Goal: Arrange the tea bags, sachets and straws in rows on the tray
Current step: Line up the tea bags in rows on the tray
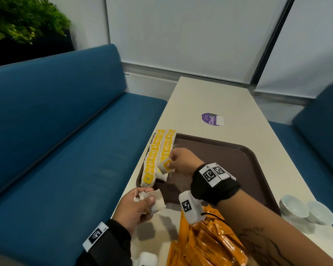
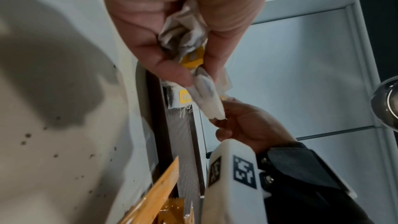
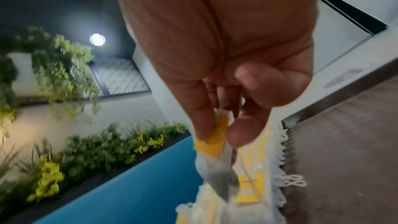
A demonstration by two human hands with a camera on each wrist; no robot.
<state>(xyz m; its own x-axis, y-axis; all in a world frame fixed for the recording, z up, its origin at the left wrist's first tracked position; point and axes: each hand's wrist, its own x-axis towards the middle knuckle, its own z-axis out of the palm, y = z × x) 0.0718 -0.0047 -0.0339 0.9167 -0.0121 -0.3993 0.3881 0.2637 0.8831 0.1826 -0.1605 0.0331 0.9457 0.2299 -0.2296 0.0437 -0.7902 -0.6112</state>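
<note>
Two rows of yellow-tagged tea bags [image 1: 158, 154] run along the left side of the brown tray [image 1: 229, 162]. My right hand [image 1: 179, 162] pinches one tea bag [image 1: 165, 166] by its yellow tag just above the near end of the second row; the right wrist view shows that tea bag [image 3: 215, 149] hanging from thumb and fingers over the rows [image 3: 256, 168]. My left hand [image 1: 136, 208] grips a bunch of tea bags [image 1: 154, 201] at the tray's near left corner; the left wrist view shows the bunch [image 2: 193, 54] crumpled in the fist. Orange sachets [image 1: 206, 240] lie piled near me. No straws are visible.
The white table [image 1: 210, 96] is narrow, with a blue bench [image 1: 56, 131] to its left and another blue seat [image 1: 319, 135] to its right. Two white bowls [image 1: 306, 209] stand at the right edge. A purple sticker [image 1: 211, 119] lies beyond the tray.
</note>
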